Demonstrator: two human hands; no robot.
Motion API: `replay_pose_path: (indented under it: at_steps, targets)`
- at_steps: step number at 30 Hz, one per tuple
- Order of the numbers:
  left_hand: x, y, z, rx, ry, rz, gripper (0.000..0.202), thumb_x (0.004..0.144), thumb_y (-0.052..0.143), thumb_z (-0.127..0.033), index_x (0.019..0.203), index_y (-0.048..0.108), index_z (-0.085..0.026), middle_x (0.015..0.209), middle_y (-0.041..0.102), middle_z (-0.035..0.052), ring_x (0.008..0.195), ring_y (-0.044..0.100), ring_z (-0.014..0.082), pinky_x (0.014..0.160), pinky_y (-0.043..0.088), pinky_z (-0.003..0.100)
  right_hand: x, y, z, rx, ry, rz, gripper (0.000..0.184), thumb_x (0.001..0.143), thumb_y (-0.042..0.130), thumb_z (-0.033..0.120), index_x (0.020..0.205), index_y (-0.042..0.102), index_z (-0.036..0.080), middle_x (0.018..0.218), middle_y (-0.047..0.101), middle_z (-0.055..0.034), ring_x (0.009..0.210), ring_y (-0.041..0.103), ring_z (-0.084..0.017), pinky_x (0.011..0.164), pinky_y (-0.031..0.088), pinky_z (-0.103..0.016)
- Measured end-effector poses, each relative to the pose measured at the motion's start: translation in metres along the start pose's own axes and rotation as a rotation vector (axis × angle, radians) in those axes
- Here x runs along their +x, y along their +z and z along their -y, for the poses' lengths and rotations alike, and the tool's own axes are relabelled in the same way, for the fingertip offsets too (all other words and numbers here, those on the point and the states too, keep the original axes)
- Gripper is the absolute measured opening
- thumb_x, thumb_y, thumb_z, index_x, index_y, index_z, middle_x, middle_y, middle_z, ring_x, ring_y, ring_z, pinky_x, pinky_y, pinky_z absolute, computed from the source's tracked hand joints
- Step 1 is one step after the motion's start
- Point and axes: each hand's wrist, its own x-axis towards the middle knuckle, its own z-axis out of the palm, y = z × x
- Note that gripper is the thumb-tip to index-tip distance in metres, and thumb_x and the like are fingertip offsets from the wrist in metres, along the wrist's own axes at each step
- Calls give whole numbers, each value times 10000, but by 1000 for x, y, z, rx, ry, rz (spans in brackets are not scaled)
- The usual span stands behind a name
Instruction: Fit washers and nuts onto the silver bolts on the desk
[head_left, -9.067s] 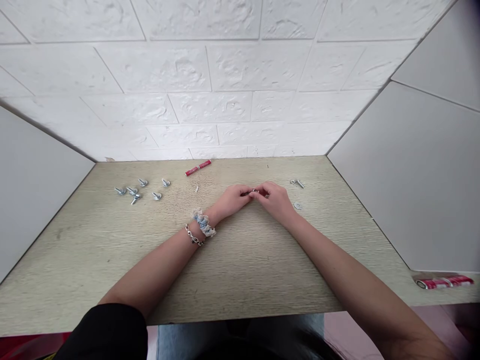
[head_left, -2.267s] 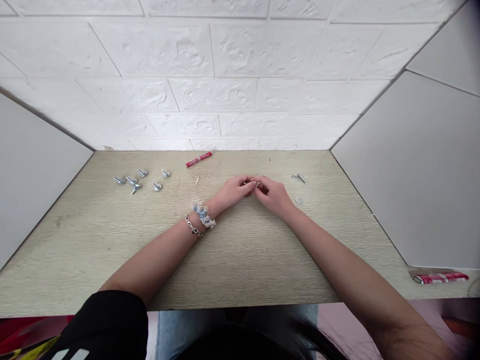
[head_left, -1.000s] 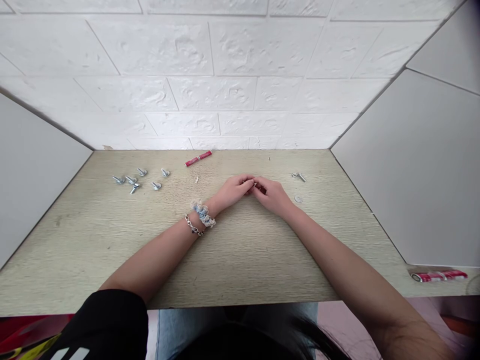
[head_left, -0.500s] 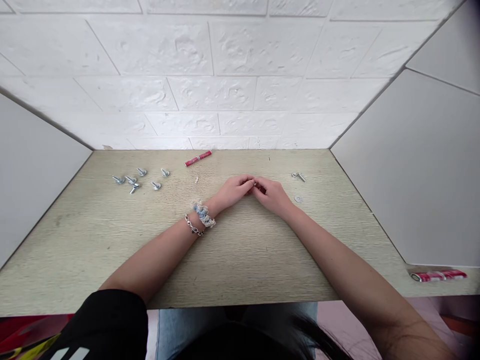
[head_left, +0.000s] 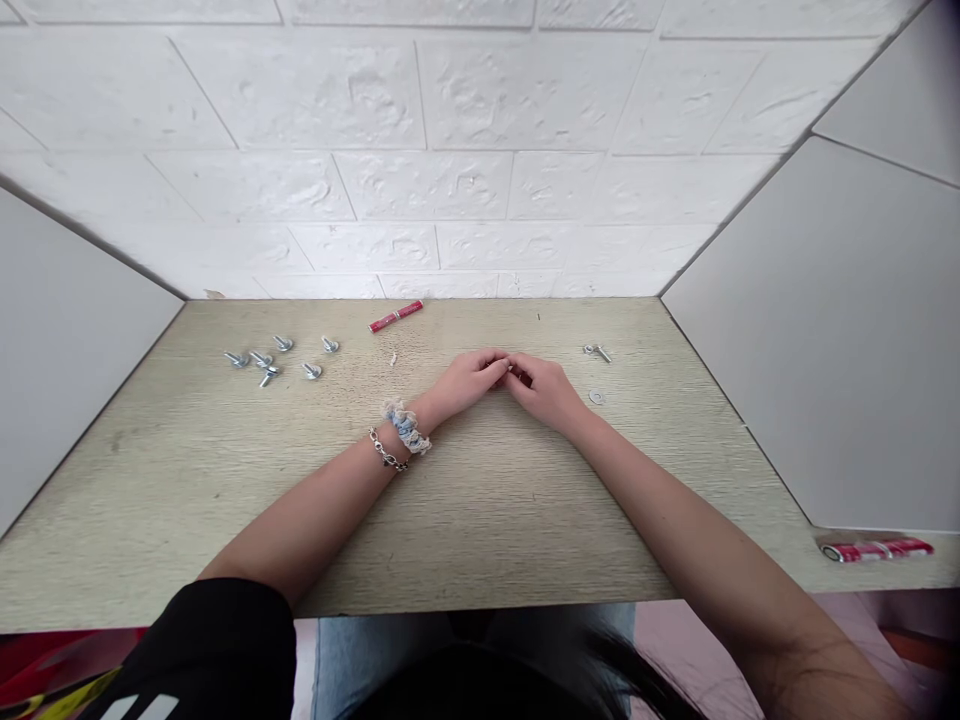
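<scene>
My left hand (head_left: 472, 382) and my right hand (head_left: 538, 388) meet fingertip to fingertip over the middle of the table. Both are closed in a pinch, and whatever small thing lies between the fingers is hidden by them. To the right of my right hand lie a bolt (head_left: 603, 354) with a nut (head_left: 589, 350) against its end, and a flat washer (head_left: 596, 396) apart from them. Off to the left several bolts with washers and nuts on them (head_left: 261, 359) lie in a loose group.
A red wrapped stick (head_left: 396, 317) lies near the white brick wall (head_left: 472, 190), with a small white scrap (head_left: 393, 359) in front of it. Another red wrapped roll (head_left: 877, 551) rests at the right front edge. Grey panels (head_left: 847, 350) border the wooden table (head_left: 480, 530) on both sides.
</scene>
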Motion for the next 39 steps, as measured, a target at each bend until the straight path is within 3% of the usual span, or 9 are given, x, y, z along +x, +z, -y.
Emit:
replay_pose_path:
  at_steps: [39]
  targets:
    - [-2, 0, -2, 88, 50, -9, 355, 923, 424, -332, 1034, 693, -129, 1100, 719, 88, 1006, 640, 209, 928, 485, 346, 2, 1, -2, -11, -10, 8, 149, 864, 478, 236, 823, 616, 198, 727, 623, -2, 647, 500, -122, 620, 356, -261]
